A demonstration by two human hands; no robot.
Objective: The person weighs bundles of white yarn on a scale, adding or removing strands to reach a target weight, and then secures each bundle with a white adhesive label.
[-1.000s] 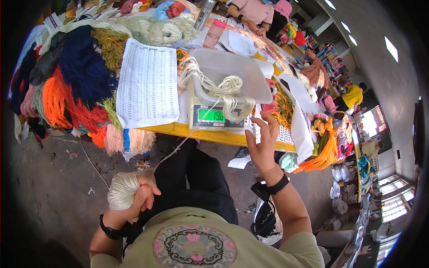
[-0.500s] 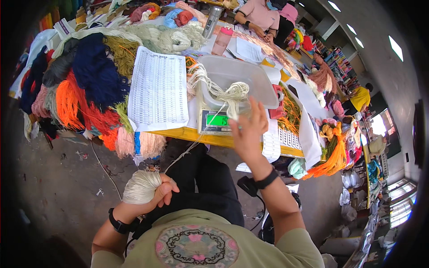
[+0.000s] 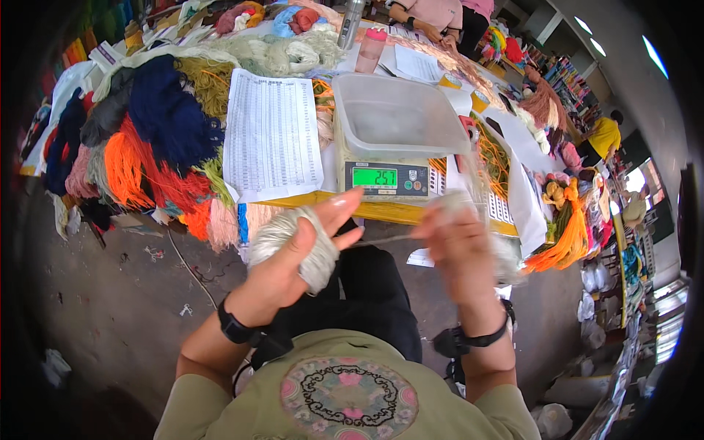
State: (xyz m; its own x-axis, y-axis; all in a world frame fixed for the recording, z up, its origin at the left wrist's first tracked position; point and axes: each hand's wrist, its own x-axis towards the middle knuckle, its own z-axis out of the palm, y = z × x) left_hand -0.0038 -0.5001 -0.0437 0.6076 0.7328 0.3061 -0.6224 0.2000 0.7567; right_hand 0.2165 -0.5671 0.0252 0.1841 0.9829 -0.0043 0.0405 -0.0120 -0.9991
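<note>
A thick skein of cream yarn (image 3: 270, 236) is looped round my left hand (image 3: 284, 271), whose thumb and fingers stand apart within the loops. Smeared by motion, my right hand (image 3: 463, 253) holds more of the yarn, with a loose hank (image 3: 506, 258) hanging blurred beside the wrist. One taut strand (image 3: 389, 240) runs between the two hands in front of the table edge. Beyond them a digital scale (image 3: 385, 192) with a lit green display bears a translucent plastic tub (image 3: 355, 144), which has no yarn in it.
Dyed yarn hanks, including a navy one (image 3: 165, 110), heap the table's left. A printed sheet (image 3: 271, 139) lies left of the scale. A pink bottle (image 3: 371, 51) and steel flask (image 3: 350, 23) stand behind the tub. Across the table is a person in pink (image 3: 429, 13).
The cream yarn has left the tub with my right hand, which moved right and nearer. My left hand rose with its skein and spread its fingers. The view shifted slightly.
</note>
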